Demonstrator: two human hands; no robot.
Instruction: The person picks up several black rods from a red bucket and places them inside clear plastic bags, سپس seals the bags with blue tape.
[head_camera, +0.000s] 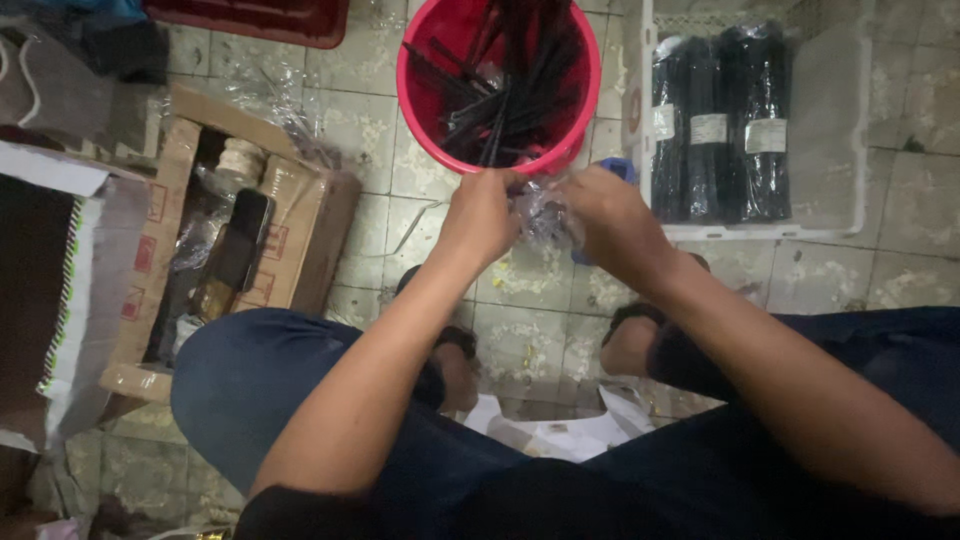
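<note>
My left hand (482, 215) and my right hand (607, 215) meet over the tiled floor, both pinching a small clear plastic bag (543, 212) between them. Just beyond the hands stands a red bucket (417, 110) full of loose thin black sticks (505, 80). What lies inside the clear bag I cannot tell. My knees in dark blue trousers frame the lower view.
A white plastic crate (835, 130) at the right holds three wrapped bundles of black sticks (715, 125). An open cardboard box (300, 215) with a roll and a dark phone-like object sits at the left. White papers (560, 430) lie between my feet. A red tray (250, 18) lies at the top.
</note>
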